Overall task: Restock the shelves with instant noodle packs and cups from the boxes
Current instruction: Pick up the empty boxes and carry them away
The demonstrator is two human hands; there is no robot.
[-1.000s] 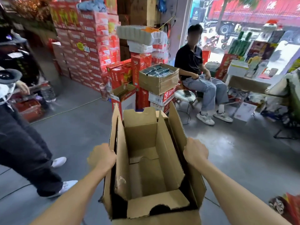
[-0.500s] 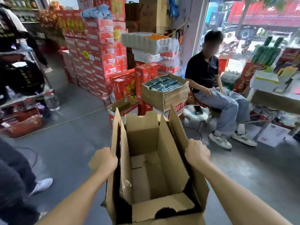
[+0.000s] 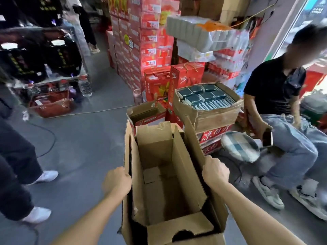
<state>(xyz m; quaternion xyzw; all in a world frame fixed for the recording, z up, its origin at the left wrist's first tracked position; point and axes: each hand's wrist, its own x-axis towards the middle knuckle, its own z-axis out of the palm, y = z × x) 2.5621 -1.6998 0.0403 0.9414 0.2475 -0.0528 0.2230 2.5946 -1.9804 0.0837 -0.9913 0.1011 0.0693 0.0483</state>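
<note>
Biggest thing in the way is the stack of red cartons (image 3: 141, 41), dead ahead beyond the empty cardboard box (image 3: 168, 174). That box is carried at waist level, nothing inside, left hand (image 3: 116, 181) clenched on its left wall, right hand (image 3: 215, 171) gripping the right flap. The seated person (image 3: 279, 103) is close on the box's right, so a swing could clip a knee. The loose flaps could snag the open box of dark packs (image 3: 207, 103) just past it, and the cable (image 3: 99, 111) on the floor left of it looks like a trip risk.
</note>
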